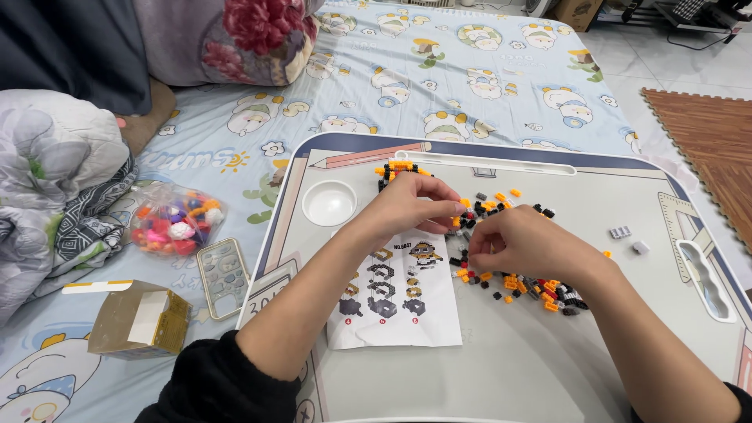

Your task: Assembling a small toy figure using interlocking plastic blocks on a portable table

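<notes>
Fingers of both hands pinching tiny bricks, scattered pile trailing rightward

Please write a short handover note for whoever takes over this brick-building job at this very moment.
Left hand: fingers pinched together over the tray, whatever they hold is too small to tell.
Right hand: fingertips curled at the edge of the loose bricks; grip unclear.
Things: the instruction sheet lies flat on the lap tray, under the left forearm. A partly built black-and-orange model sits by the tray's far edge. Two grey pieces lie apart, to the right.
Done: a small section assembled.
Left: most bricks are unplaced.
</notes>
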